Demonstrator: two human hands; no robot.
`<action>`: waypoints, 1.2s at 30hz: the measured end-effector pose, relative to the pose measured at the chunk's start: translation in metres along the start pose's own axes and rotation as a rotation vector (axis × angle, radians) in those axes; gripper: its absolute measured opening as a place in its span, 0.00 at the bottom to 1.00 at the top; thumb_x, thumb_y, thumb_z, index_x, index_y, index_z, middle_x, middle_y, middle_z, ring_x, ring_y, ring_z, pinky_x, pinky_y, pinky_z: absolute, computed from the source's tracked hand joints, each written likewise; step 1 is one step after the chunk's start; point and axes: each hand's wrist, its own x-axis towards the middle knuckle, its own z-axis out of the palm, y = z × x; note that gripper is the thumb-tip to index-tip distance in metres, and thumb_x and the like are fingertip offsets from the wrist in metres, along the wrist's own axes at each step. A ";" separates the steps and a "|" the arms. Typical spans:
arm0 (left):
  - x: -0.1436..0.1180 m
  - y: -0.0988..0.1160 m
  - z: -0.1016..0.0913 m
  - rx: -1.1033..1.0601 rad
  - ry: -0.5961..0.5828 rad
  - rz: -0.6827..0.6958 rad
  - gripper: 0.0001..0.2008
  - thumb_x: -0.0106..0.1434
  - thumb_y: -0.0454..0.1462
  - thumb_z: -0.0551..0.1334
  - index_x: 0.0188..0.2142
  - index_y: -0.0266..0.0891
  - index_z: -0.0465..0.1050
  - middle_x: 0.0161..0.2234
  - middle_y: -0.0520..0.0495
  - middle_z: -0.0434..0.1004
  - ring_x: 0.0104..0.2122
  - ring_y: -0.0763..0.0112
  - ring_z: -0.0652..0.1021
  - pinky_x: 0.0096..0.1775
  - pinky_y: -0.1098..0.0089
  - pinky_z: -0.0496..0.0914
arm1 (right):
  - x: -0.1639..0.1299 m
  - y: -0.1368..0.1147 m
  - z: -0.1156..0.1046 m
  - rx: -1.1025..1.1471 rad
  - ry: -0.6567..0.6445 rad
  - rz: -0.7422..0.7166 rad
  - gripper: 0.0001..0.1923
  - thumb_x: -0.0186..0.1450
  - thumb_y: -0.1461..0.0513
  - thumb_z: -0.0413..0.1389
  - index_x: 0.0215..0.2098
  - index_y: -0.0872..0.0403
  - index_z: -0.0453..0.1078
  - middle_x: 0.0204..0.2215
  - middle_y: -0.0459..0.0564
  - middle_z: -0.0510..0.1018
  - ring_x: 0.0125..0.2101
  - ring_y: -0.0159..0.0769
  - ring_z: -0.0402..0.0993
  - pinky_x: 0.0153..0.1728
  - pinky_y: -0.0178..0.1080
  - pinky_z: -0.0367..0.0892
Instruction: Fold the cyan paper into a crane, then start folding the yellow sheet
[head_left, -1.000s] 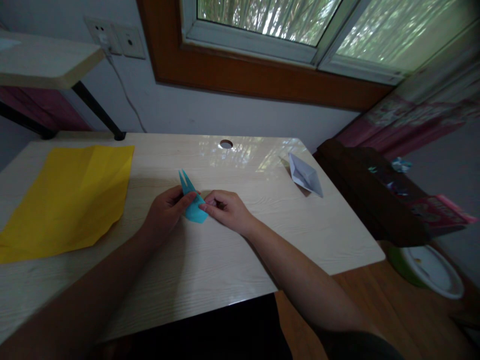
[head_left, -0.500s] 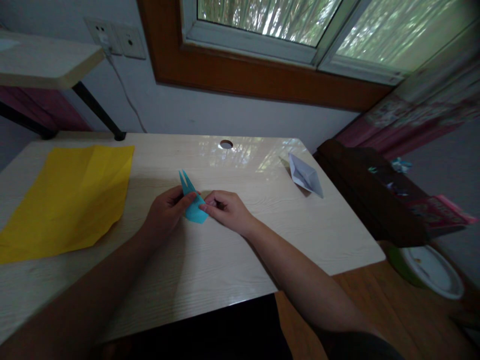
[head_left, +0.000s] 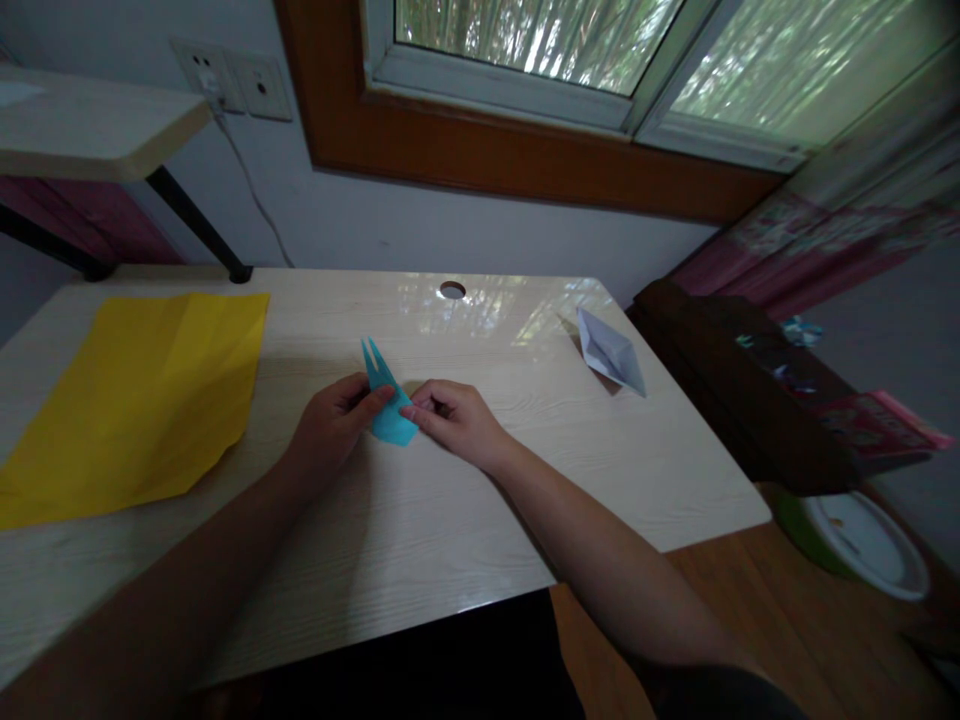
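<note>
A small folded blue paper piece (head_left: 386,402) with two pointed tips lies on the light wooden desk (head_left: 420,520), near its middle. My left hand (head_left: 330,425) pinches its left side, thumb on top of the paper. On the paper's right edge, my right hand (head_left: 459,420) grips it with thumb and forefinger, the other fingers curled. Both forearms rest low over the desk.
A large creased yellow sheet (head_left: 142,395) lies at the desk's left. A folded white paper boat (head_left: 609,350) sits at the right, and a cable hole (head_left: 452,290) at the back. A dark cabinet (head_left: 750,390) and a green-rimmed basin (head_left: 862,540) stand to the right.
Almost nothing differs: both hands stay on the blue paper, which has shifted only very slightly.
</note>
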 end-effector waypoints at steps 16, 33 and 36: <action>0.004 -0.002 0.001 0.022 -0.087 -0.024 0.17 0.60 0.52 0.68 0.31 0.41 0.80 0.28 0.49 0.82 0.30 0.64 0.79 0.33 0.69 0.71 | 0.002 0.002 -0.001 0.095 0.146 0.111 0.17 0.67 0.49 0.60 0.33 0.54 0.73 0.24 0.44 0.74 0.26 0.30 0.68 0.29 0.34 0.62; 0.003 0.004 -0.001 -0.031 -0.093 -0.050 0.16 0.61 0.50 0.67 0.28 0.41 0.79 0.23 0.50 0.79 0.26 0.66 0.79 0.31 0.69 0.72 | 0.002 0.003 0.000 0.188 0.089 0.146 0.17 0.68 0.49 0.59 0.35 0.55 0.73 0.24 0.43 0.73 0.25 0.30 0.67 0.29 0.35 0.62; 0.004 0.000 -0.001 -0.036 -0.105 -0.032 0.16 0.64 0.50 0.65 0.31 0.40 0.79 0.25 0.50 0.79 0.28 0.66 0.79 0.33 0.69 0.72 | 0.002 0.005 0.000 0.205 0.085 0.146 0.17 0.69 0.49 0.59 0.35 0.54 0.72 0.24 0.43 0.72 0.25 0.29 0.67 0.29 0.35 0.62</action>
